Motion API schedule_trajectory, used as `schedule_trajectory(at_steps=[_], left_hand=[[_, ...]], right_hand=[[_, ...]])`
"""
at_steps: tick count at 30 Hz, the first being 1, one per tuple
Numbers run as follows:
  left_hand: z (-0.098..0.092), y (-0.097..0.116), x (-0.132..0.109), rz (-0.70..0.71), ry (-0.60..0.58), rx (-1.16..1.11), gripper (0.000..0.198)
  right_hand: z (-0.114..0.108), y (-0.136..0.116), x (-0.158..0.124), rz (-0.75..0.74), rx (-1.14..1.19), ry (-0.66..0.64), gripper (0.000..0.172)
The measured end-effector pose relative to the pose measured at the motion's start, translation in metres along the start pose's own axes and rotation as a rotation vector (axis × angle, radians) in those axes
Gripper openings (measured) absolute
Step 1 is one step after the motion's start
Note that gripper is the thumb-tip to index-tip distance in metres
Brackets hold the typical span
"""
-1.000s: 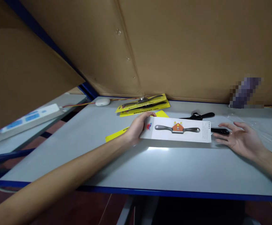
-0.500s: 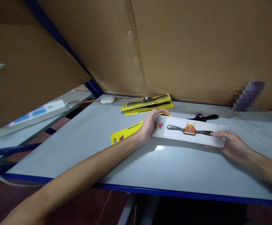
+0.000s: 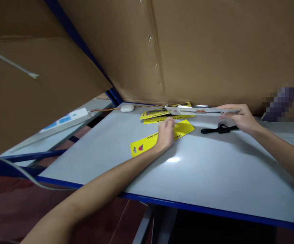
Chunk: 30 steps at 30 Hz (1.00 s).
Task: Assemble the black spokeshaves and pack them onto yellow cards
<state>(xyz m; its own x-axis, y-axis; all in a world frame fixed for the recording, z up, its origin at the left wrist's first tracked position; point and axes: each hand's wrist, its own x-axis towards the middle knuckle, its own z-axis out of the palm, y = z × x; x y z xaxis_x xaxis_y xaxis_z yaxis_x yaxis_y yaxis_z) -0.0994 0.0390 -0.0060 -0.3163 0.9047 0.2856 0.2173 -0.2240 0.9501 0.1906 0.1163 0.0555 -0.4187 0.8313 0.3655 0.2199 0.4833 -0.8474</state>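
gripping the pack (image 3: 204,111), the right hand (image 3: 243,118) hangs near the tool (image 3: 223,128), the left hand (image 3: 165,135) blurred over the yellow card (image 3: 147,143), its hold unclear.

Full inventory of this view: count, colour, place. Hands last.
Table: 1, grey, blue-edged, centre
Cardboard panels: 2+, brown, back and left
White package: 1, white, held over the table's back
Yellow card: 1, yellow, mid-table
Yellow packs: 2, yellow, overlapping, table's back
Black tool: 1, black, right of the yellow card
White oval device: 1, white, back left corner
Power strip: 1, white and blue, left of table
Wires: count unclear, red and yellow, beside power strip
Cord: 1, pale, lower left
Blue bars: 2+, blue, left
Pixelated item: 1, purple, back right
Floor: 1, reddish, below
Left hand: 1, bare, over yellow card
Right hand: 1, bare, gripping white package
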Motion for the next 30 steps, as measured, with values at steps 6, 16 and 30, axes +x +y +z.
schedule_trajectory(at_steps=[6, 16, 30], left_hand=[[0.011, 0.022, -0.037, 0.174, -0.727, 0.535, 0.029], [0.011, 0.035, -0.06, 0.47, -0.977, 0.506, 0.03], [0.01, 0.023, -0.055, 0.77, -0.849, 0.679, 0.033]], right_hand=[[0.031, 0.005, 0.017, -0.227, -0.114, -0.297, 0.022], [0.065, 0.02, 0.032, -0.375, -0.668, -0.592, 0.04], [-0.054, 0.033, -0.021, -0.08, -0.636, 0.047, 0.024]])
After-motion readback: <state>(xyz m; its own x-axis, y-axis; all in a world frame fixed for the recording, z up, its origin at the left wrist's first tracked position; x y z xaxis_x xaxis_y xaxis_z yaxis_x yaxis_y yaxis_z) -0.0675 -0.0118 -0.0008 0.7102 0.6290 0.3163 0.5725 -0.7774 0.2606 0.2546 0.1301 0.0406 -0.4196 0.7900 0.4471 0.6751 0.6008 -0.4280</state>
